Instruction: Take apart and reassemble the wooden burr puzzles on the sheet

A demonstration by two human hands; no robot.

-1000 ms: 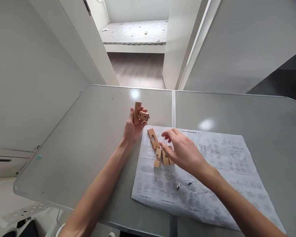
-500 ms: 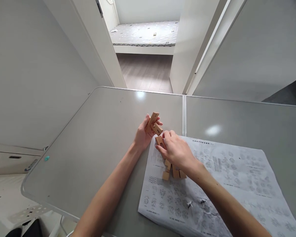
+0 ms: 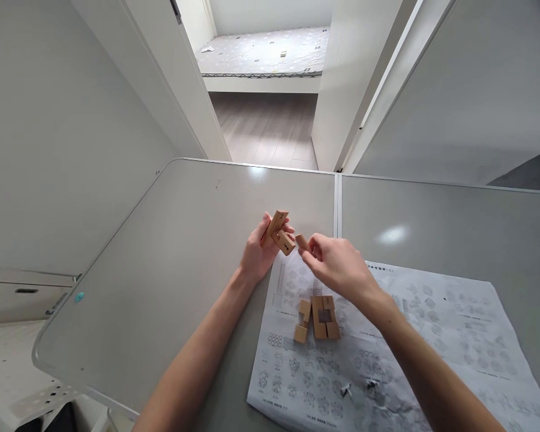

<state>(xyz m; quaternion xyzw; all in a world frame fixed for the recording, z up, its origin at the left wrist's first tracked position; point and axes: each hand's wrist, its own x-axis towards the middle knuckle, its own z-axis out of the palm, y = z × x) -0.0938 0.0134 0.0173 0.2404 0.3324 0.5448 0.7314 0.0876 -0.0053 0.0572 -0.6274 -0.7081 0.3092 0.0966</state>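
Note:
My left hand (image 3: 260, 247) is closed around two wooden puzzle pieces. One is a long piece (image 3: 278, 222) marked with a dark numeral; the other, a numbered piece (image 3: 285, 243), crosses it and points toward my right hand. Just to the right, my right hand (image 3: 335, 259) pinches a small wooden puzzle piece (image 3: 301, 242) between thumb and fingers, with a slight gap from the left-hand pieces. Below the hands, a notched wooden piece (image 3: 304, 311) and a pair of wooden pieces (image 3: 317, 321) set together around a square gap lie on a printed paper sheet (image 3: 292, 414).
The large creased sheet covers the front right of the grey table (image 3: 184, 240), with small dark scraps (image 3: 345, 390) on it. A metal seam (image 3: 338, 204) divides the tabletop. Beyond the far edge stand white door panels (image 3: 360, 72) and a bed (image 3: 265, 51).
My right hand has lifted the wooden piece off the paper and brought it up beside the left-hand pieces. The pieces on the paper are now uncovered.

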